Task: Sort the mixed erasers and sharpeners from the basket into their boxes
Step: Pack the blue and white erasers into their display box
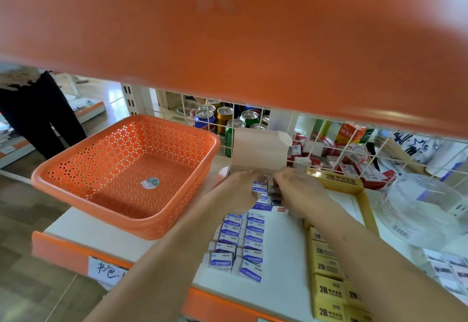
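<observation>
An orange perforated basket (126, 169) sits on the white shelf at the left, with only a sticker on its floor. To its right, blue-and-white erasers (243, 240) lie in rows, with an upright cardboard flap (258, 149) behind them. My left hand (240, 190) and my right hand (298, 192) meet over the far end of the rows, fingers bent down among the erasers. Whether either hand grips one is hidden. Yellow 2B boxes (326, 271) lie in a yellow carton (364, 202) further right.
An orange shelf edge (228, 30) hangs low overhead. Drink cans (222, 116) stand behind a wire grid. A clear plastic container (420, 207) sits at the right. A person in dark trousers (38, 119) stands at far left.
</observation>
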Demonstrator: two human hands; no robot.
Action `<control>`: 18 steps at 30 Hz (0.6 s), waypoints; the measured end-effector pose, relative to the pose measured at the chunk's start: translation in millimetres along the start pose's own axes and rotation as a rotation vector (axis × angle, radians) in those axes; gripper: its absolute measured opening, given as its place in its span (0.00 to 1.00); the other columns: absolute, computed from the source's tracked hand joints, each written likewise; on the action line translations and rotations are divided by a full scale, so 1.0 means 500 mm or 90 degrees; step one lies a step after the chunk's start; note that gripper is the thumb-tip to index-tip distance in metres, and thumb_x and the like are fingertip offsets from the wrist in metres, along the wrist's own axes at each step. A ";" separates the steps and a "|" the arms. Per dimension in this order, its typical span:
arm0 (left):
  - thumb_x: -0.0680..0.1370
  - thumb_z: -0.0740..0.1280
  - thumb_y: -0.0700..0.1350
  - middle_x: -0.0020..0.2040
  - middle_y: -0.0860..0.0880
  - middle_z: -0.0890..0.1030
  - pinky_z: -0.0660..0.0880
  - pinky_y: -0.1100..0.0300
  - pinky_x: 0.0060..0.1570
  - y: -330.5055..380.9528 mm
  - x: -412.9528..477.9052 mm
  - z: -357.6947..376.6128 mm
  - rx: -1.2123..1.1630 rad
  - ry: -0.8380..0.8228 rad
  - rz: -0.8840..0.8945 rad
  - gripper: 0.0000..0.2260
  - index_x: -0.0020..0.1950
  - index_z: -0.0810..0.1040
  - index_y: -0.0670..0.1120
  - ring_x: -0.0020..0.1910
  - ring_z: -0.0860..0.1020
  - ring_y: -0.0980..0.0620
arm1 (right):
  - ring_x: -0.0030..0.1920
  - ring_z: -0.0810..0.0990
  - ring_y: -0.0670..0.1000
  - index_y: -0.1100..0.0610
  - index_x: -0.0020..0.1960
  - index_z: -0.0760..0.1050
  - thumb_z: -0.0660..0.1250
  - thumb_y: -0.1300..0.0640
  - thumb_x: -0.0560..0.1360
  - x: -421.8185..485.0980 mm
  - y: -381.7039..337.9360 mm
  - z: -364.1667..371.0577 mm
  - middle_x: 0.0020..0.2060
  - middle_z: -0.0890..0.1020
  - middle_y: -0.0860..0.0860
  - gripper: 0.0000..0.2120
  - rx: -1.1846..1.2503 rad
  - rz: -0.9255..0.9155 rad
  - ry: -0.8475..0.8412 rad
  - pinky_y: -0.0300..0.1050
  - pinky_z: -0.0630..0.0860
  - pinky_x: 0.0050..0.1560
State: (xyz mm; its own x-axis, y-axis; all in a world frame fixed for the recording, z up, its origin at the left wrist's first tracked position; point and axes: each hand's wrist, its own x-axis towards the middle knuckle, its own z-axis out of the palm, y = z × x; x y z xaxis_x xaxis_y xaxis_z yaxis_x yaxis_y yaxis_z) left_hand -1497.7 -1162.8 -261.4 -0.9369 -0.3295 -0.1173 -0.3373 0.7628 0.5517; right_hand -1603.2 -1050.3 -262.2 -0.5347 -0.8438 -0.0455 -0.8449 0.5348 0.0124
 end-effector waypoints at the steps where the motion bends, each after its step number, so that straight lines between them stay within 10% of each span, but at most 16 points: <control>1: 0.79 0.63 0.39 0.47 0.48 0.77 0.71 0.66 0.34 -0.001 0.000 0.000 -0.001 0.002 -0.001 0.23 0.73 0.64 0.53 0.34 0.72 0.58 | 0.49 0.78 0.53 0.53 0.54 0.74 0.65 0.63 0.75 0.001 0.001 -0.003 0.50 0.76 0.51 0.10 0.003 0.005 -0.002 0.47 0.78 0.46; 18: 0.80 0.63 0.42 0.58 0.45 0.78 0.67 0.68 0.34 0.002 -0.004 -0.001 0.006 0.025 0.001 0.17 0.69 0.70 0.49 0.51 0.78 0.45 | 0.48 0.78 0.54 0.48 0.46 0.71 0.64 0.61 0.75 0.028 0.038 0.038 0.48 0.80 0.50 0.07 0.175 0.027 0.018 0.53 0.77 0.48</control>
State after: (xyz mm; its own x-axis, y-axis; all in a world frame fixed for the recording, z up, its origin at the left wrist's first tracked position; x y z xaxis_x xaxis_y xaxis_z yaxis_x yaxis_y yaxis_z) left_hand -1496.1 -1161.5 -260.2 -0.9331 -0.3496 -0.0844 -0.3371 0.7685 0.5438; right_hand -1626.5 -1051.4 -281.4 -0.5725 -0.8196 -0.0233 -0.7886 0.5582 -0.2579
